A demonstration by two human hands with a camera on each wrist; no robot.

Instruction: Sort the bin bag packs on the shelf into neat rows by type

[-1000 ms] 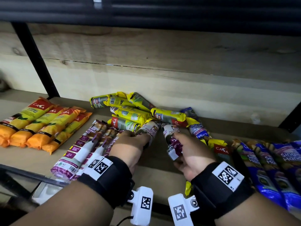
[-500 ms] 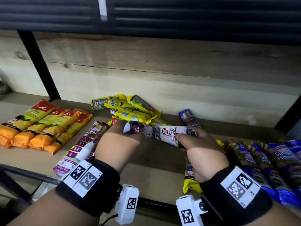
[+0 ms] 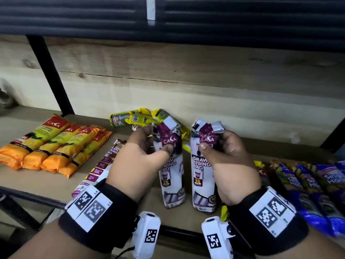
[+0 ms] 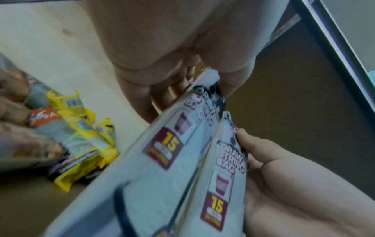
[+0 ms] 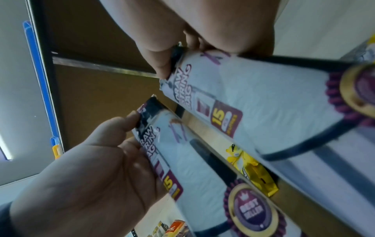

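Observation:
Each hand holds one white-and-purple drawstring bag pack above the wooden shelf point(image 3: 46, 180). My left hand point(image 3: 158, 141) pinches the top of the left pack point(image 3: 171, 176) between thumb and fingers. My right hand point(image 3: 214, 141) grips the top of the right pack point(image 3: 202, 182) the same way. The two packs hang side by side, lengthwise towards me, a small gap between them. The left wrist view shows the left hand point(image 4: 202, 83) pinching its pack point(image 4: 162, 160). In the right wrist view the right hand point(image 5: 174, 61) grips its pack point(image 5: 263, 104).
A row of orange packs point(image 3: 56, 146) lies at the left, with more drawstring packs point(image 3: 102, 165) beside them. Yellow packs point(image 3: 134, 118) are heaped at the back wall. Blue packs point(image 3: 317, 184) lie at the right. A black post point(image 3: 50, 75) stands behind the orange row.
Both hands lifted one drawstring pack each out of the heap. The packs went from lying crosswise end to end to hanging side by side, nearer me.

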